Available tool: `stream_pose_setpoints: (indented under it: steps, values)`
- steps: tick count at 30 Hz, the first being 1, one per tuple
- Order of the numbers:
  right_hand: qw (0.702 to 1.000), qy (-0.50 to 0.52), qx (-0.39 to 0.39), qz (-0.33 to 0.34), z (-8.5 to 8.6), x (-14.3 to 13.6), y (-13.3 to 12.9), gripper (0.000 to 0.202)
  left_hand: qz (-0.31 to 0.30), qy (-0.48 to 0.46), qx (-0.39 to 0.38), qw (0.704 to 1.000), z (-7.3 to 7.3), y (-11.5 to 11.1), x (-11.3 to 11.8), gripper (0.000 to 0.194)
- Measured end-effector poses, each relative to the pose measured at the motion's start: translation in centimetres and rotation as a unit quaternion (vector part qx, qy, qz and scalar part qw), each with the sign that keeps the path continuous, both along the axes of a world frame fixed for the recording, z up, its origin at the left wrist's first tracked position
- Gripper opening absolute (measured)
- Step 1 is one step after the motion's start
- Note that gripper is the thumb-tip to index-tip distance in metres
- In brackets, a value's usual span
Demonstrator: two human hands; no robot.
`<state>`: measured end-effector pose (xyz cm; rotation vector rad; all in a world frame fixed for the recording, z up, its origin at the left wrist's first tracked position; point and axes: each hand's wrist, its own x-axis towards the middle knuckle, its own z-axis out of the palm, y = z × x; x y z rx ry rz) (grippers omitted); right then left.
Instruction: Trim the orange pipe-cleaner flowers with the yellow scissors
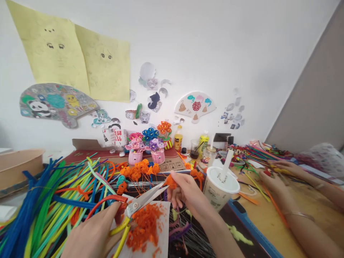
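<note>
My left hand (pixel 94 225) is closed around the yellow handles of a pair of scissors (pixel 135 205). The slightly parted blades point up and right, their tips close to the orange fuzzy piece (pixel 171 182) pinched in my right hand (pixel 185 191). From this view I cannot tell whether the blades touch it. Below the scissors, orange fluff clippings (pixel 145 224) are heaped on a white sheet (pixel 163 234). Just beyond the blades lie several orange fuzzy flowers (pixel 138 170) on thin wire stems. A red loop (pixel 106 200) arches by my left hand.
Many coloured pipe cleaners (pixel 67 193) spread across the left. A lidded cup with a straw (pixel 221 186) stands right of my right hand. Potted fuzzy flowers (pixel 135 156) and bottles (pixel 178 138) line the back. Another person's hands (pixel 276 184) work at far right.
</note>
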<state>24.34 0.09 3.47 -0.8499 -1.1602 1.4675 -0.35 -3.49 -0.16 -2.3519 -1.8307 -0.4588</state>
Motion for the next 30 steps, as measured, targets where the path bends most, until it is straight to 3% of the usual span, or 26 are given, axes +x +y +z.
stream_pose_setpoints:
  steps: [6,16,30]
  values:
    - [1.000,0.004,-0.006,0.015,0.0,0.3,0.1,0.049,0.017,0.016,-0.051,0.998,1.0,0.2,0.5,0.027]
    - [0.999,0.013,0.019,0.028,0.4,0.3,-0.1,0.049,0.024,0.016,-0.112,0.993,1.0,0.3,0.2,0.041]
    - [0.997,0.067,0.005,0.048,0.1,0.3,0.0,0.041,-0.012,-0.022,-0.113,0.993,1.5,0.3,0.6,0.042]
